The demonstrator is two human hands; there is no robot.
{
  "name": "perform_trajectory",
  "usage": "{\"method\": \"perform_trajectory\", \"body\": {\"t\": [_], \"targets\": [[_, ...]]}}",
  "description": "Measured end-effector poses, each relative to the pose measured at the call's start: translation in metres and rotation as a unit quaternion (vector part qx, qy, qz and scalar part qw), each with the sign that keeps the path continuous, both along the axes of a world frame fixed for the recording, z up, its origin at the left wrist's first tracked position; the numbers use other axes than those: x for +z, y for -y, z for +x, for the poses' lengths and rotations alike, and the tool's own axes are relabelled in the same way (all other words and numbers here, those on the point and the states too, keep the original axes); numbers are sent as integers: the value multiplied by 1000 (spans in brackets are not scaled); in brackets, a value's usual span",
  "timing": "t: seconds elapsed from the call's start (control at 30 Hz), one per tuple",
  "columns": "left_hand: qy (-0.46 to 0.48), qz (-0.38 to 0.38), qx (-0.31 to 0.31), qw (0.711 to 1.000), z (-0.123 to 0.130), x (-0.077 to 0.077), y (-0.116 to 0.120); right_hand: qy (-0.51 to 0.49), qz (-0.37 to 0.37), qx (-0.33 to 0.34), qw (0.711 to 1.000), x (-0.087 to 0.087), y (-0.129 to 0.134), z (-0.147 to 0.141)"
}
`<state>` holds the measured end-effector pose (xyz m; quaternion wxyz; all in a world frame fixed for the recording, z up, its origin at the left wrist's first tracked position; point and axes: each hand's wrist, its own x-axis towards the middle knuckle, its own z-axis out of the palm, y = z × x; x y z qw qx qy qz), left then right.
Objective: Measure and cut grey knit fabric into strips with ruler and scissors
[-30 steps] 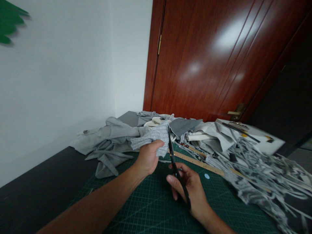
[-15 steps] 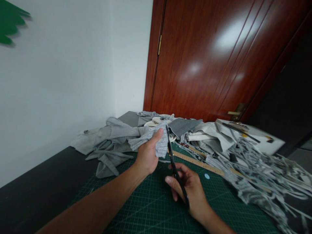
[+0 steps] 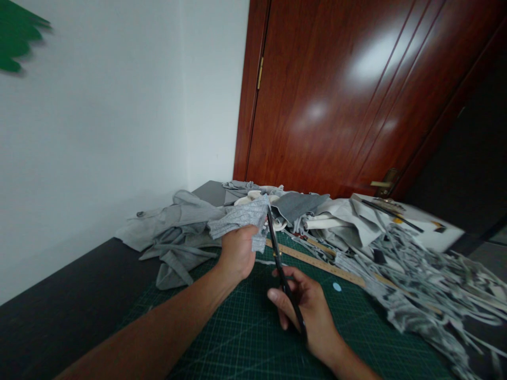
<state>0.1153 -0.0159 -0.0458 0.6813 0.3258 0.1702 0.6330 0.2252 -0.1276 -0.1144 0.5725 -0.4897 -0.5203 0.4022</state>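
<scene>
My left hand [image 3: 237, 253] is closed on a piece of grey ribbed fabric [image 3: 240, 216], thumb on top, holding it above the cutting mat. In my right hand [image 3: 307, 301] is a pair of black-handled scissors [image 3: 282, 274], its fingers wrapped round the handles. The blades point up and away, and their tips are at the right edge of the fabric. Whether the blades are fully closed, I cannot tell. Below both hands lies the green gridded cutting mat [image 3: 222, 338].
Grey garments [image 3: 174, 264] are heaped at the left. A wooden ruler [image 3: 317, 262] crosses the mat behind the scissors. Tangled fabric strips [image 3: 428, 279] cover the right side, near a white board [image 3: 447, 232]. A brown door [image 3: 317, 105] and white wall [image 3: 99, 132] stand behind.
The fabric has shifted in my left hand, and the thumb now lies lower and further left. The scissors' tips have moved slightly left along the fabric's edge.
</scene>
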Motion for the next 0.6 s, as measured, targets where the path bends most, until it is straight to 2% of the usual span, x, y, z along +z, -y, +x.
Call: {"method": "perform_trajectory", "body": {"t": [0.13, 0.6], "targets": [[14, 26, 28, 999, 2, 5, 4, -6, -2, 1, 1000, -1, 0, 0], [2, 10, 9, 1000, 3, 2, 13, -24, 7, 14, 1000, -5, -2, 1]]}}
